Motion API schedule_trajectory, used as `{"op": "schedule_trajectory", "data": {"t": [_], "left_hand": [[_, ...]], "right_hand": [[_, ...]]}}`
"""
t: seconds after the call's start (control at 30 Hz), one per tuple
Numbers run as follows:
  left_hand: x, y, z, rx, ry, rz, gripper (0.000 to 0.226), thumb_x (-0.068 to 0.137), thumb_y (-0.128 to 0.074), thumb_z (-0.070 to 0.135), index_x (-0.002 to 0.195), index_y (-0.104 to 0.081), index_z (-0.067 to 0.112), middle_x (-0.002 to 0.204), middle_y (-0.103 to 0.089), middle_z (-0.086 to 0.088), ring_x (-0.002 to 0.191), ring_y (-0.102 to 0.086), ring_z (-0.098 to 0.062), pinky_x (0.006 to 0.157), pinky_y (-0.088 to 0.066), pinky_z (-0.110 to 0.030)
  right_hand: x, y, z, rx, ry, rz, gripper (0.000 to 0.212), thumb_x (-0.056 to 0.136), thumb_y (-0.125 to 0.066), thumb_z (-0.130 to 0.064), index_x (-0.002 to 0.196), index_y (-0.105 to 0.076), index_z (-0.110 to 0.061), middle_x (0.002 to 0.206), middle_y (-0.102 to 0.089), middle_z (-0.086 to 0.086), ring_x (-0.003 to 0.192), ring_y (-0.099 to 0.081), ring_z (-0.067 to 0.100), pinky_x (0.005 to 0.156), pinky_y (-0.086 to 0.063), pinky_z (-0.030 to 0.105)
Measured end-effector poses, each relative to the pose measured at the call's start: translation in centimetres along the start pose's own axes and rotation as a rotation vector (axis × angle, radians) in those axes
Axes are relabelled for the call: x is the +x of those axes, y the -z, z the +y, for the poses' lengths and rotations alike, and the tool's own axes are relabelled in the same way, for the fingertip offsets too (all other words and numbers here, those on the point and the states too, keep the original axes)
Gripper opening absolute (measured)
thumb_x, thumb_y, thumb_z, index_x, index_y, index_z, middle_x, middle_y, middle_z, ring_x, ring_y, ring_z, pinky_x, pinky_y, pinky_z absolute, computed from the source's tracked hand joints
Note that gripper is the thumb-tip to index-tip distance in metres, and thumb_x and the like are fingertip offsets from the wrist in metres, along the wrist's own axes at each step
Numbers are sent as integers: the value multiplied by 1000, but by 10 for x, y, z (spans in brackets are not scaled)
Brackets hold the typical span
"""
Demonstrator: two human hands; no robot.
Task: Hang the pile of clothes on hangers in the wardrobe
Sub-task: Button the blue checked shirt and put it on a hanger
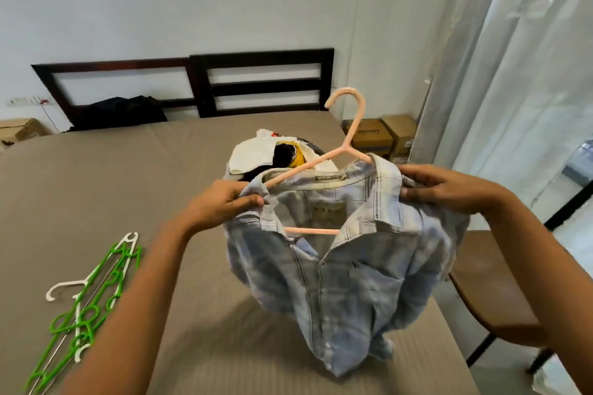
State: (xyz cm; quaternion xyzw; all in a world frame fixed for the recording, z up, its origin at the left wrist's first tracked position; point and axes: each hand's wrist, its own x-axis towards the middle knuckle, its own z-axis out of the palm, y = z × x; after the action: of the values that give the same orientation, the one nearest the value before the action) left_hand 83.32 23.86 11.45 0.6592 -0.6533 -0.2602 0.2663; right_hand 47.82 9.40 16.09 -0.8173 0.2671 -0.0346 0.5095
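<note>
A pale blue checked shirt hangs in the air over the bed, draped on a pink hanger whose hook points up and whose lower bar shows inside the collar. My left hand pinches the shirt's left shoulder by the collar. At the right shoulder, my right hand grips the cloth over the hanger's arm. Behind the shirt lies the pile of clothes, white, dark and yellow. The wardrobe is out of sight.
Several green and white hangers lie on the bed at the lower left. A dark bag leans on the headboard. A brown chair stands right of the bed, with cardboard boxes and curtains behind it.
</note>
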Motion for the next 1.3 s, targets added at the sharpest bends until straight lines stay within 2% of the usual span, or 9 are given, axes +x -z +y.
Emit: {"op": "schedule_trajectory", "data": {"t": [0.17,0.3,0.4,0.6,0.83,0.93,1.0,1.1,1.3], "left_hand": [[-2,48,50,-353,-8,-307,35,87,-61,41,70,-75,15,72,-71,-4,61,-64,-12,55,-50,-20],[39,60,33,-195,59,-46,66,65,-64,70,80,-71,6,80,-69,-12,69,-60,-20,64,-45,-32],[75,35,-6,-32,106,107,51,78,-65,58,77,-64,7,73,-59,-8,67,-50,-15,62,-37,-29],[112,-49,-114,149,251,-85,34,75,-51,48,82,-56,15,70,-49,3,71,-49,-16,56,-31,-23],[170,-121,-193,38,422,277,29,69,-66,36,47,-48,29,51,-43,7,56,-45,-17,51,-27,-29],[204,-150,-214,50,467,463,12,79,-72,28,86,-70,18,87,-48,-4,87,-46,-26,69,-37,-33],[215,-178,-224,-61,492,561,41,81,-73,23,117,-58,13,107,-42,-9,99,-39,-23,78,-35,-27],[211,-229,-241,-401,578,718,42,80,-74,13,111,-46,6,96,-47,-8,86,-49,-21,69,-41,-24],[187,-323,-269,-373,732,463,16,85,-67,33,78,-63,19,70,-67,4,70,-64,-14,65,-51,-29]], "right_hand": [[-6,45,-33,182,-87,-81,44,85,-54,-9,125,-47,-25,111,-69,-14,100,-65,7,76,-53,21],[53,57,-31,-249,-26,198,40,93,-54,-3,130,-52,-18,120,-64,-8,104,-58,2,82,-45,10],[106,48,8,-584,-18,410,29,85,-63,-4,114,-64,-7,108,-66,10,90,-53,13,67,-33,22],[185,-2,133,-635,-204,317,20,83,-59,-15,95,-67,0,93,-68,19,84,-62,29,62,-36,28],[278,-12,241,-480,-392,352,16,77,-56,-1,88,-66,6,91,-66,23,87,-60,37,62,-31,30],[314,-24,275,-406,-421,622,28,77,-57,-6,104,-65,-1,103,-64,23,97,-57,40,77,-39,37],[327,-47,293,-432,-533,832,42,80,-64,-7,120,-55,-5,121,-52,24,109,-47,42,90,-35,44],[325,-100,313,-24,-589,1046,43,78,-66,2,117,-48,4,118,-45,24,103,-45,38,85,-35,39],[325,-184,358,345,-565,754,20,84,-69,-20,71,-56,-10,66,-59,1,65,-56,18,56,-39,18]]}}
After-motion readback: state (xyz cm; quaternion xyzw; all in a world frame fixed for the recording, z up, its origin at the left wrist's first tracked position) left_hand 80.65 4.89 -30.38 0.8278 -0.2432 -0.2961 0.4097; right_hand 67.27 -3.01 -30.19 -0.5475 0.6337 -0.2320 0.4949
